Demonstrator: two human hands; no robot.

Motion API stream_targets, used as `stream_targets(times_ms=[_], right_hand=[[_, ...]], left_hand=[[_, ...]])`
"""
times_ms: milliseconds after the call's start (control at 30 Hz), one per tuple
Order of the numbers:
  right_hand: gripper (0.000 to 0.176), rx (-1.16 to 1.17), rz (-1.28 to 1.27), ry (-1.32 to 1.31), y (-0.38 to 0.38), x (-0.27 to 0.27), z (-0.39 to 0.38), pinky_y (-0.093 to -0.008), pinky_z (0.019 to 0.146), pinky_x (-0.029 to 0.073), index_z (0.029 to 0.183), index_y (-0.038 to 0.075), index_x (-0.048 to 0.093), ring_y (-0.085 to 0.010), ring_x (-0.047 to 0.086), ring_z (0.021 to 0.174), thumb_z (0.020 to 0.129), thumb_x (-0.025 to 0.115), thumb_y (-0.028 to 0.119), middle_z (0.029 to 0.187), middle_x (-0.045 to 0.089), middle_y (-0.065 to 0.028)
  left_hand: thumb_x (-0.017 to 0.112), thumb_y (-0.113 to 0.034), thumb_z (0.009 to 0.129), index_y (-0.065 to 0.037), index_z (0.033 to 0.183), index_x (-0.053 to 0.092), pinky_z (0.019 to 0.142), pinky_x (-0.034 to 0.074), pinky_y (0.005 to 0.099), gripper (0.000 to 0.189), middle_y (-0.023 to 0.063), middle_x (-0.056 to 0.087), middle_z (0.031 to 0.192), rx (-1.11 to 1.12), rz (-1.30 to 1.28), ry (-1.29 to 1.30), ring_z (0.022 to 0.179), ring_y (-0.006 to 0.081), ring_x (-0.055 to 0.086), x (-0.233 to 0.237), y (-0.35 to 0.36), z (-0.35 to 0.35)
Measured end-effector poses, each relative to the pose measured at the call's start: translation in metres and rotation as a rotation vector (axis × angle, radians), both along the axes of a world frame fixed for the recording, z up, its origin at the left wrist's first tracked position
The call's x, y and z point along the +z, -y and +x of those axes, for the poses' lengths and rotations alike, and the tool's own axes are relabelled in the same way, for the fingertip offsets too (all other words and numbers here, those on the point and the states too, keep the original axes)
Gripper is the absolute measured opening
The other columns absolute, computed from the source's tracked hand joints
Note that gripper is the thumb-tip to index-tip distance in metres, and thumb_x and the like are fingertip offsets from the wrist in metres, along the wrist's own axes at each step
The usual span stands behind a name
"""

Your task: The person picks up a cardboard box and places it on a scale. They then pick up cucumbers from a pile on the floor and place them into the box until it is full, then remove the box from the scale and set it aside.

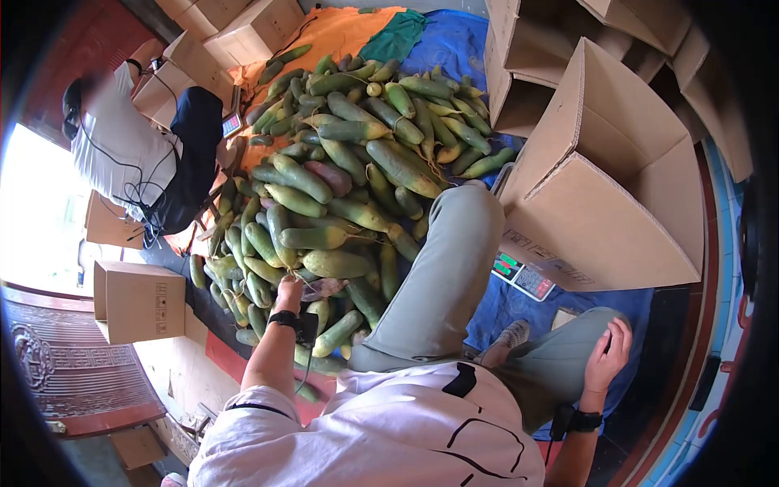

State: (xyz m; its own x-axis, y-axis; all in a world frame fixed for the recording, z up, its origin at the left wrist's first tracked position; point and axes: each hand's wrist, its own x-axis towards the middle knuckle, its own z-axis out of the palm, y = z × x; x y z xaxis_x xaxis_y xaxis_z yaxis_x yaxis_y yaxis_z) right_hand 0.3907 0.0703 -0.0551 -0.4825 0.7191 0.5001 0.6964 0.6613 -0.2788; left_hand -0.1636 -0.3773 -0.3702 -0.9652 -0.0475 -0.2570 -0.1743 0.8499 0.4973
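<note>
A large heap of green radishes (349,174) with pale yellowish ends lies in front of my knees. My left hand (290,290) is at the near side of the heap, closed around the thin root end of a radish (280,235). A purplish radish (323,289) lies just right of that hand. My right hand (608,355) is above my right knee, holding nothing, its fingers slightly bent and apart. Between my legs and a big open cardboard box (600,183) shows the lit display of a scale (523,277), which is under the box.
At the left another person (130,146) sits by a second scale (232,124). A small cardboard box (139,302) stands at the left. More boxes (535,49) are stacked at the upper right. Orange (345,28) and blue sheets (446,40) cover the floor.
</note>
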Motion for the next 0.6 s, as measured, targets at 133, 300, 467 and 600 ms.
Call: stream_targets(times_ms=[133, 300, 467, 600], right_hand=[[0.017, -0.007, 0.009, 0.014, 0.000, -0.001, 0.001, -0.0402, 0.083, 0.047, 0.097, -0.003, 0.060, -0.0345, 0.059, 0.095, 0.083, 0.052, -0.004, 0.105, 0.059, -0.0163], [0.016, -0.005, 0.004, 0.009, 0.000, -0.001, 0.000, -0.0403, 0.083, 0.047, 0.097, -0.003, 0.060, -0.0347, 0.059, 0.094, 0.083, 0.052, -0.003, 0.104, 0.059, -0.0164], [0.016, -0.006, 0.016, 0.019, 0.001, 0.000, -0.001, -0.0403, 0.083, 0.047, 0.097, -0.003, 0.060, -0.0347, 0.059, 0.094, 0.084, 0.052, -0.003, 0.105, 0.059, -0.0164], [0.016, -0.005, 0.015, 0.023, 0.001, 0.000, 0.001, -0.0401, 0.083, 0.047, 0.097, -0.003, 0.060, -0.0345, 0.059, 0.094, 0.084, 0.052, -0.003, 0.105, 0.059, -0.0164]], left_hand=[[0.057, -0.016, 0.081, -0.008, 0.082, 0.061, 0.048, 0.039, 0.0299, 0.008, 0.0016, 0.059, 0.073, 0.109, 0.199, 0.219, 0.059, 0.0127, 0.054, 0.059, -0.040, 0.019], [0.056, -0.018, 0.087, -0.012, 0.082, 0.057, 0.040, 0.030, 0.0256, 0.008, -0.0013, 0.053, 0.064, 0.367, 0.481, 0.393, 0.046, 0.0126, 0.044, 0.092, -0.057, 0.021], [0.058, -0.017, 0.087, -0.010, 0.081, 0.061, 0.041, 0.031, 0.0278, 0.010, -0.0007, 0.050, 0.059, 0.371, 0.518, 0.452, 0.045, 0.0126, 0.041, 0.096, -0.042, 0.017], [0.060, -0.020, 0.088, -0.011, 0.079, 0.061, 0.040, 0.029, 0.0284, 0.013, -0.0010, 0.049, 0.057, 0.335, 0.594, 0.458, 0.044, 0.0125, 0.040, 0.103, -0.039, 0.018]])
